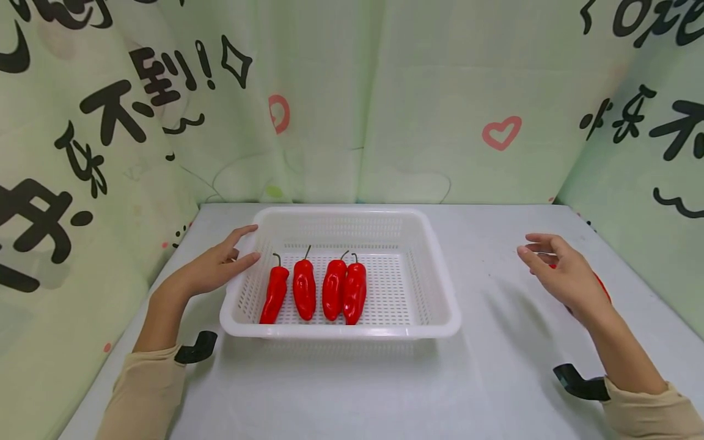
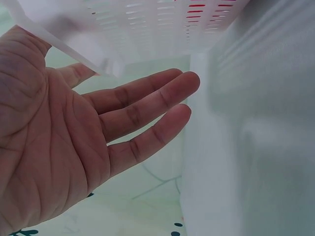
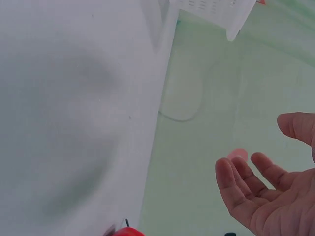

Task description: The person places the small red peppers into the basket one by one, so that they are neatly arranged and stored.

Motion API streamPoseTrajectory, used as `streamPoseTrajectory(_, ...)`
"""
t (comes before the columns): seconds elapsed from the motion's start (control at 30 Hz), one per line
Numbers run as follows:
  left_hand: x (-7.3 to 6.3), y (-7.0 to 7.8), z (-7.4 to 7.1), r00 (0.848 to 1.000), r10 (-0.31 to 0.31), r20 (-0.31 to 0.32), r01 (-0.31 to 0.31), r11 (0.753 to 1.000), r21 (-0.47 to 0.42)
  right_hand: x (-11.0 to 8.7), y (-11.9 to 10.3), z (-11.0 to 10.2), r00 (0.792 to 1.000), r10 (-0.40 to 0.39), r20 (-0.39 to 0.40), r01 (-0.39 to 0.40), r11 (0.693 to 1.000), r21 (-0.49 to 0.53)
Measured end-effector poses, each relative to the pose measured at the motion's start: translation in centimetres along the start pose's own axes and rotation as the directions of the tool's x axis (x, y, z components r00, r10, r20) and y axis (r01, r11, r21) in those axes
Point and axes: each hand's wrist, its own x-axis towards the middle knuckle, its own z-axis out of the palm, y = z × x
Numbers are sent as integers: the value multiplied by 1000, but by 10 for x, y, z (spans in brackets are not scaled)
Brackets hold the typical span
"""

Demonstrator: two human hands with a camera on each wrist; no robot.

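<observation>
A white plastic basket (image 1: pixel 341 332) stands on the table with several glossy red chili peppers (image 1: pixel 304 290) lying in its left half, stems pointing away from me. My left hand (image 1: pixel 217 266) touches the basket's left rim with index finger and thumb; in the left wrist view its other fingers (image 2: pixel 147 110) extend loosely below the rim. Off to the right of the basket, my right hand (image 1: pixel 569 278) hovers over the table, fingers loosely bent with nothing between them. Mostly hidden behind it is something red (image 1: pixel 602 287), whose edge also shows low in the right wrist view.
The pale table (image 1: pixel 352 391) runs back to a light green curtain (image 1: pixel 429 122) with black writing and pink hearts. That curtain also closes in both sides. Beige sleeves and black wrist mounts (image 1: pixel 197 348) are on both arms.
</observation>
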Motion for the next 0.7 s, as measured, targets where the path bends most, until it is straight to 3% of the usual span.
streamPoseTrajectory(0.23,0,-1,0,1000,1,-2,-1,1000,0,3,13,-5,1000,12,-20,-13,999,-37)
streamPoseTrajectory(0.7,0,0,0,1000,-2,1,2,1000,-17,4,35,-17,993,113,-27,-115,992,-46)
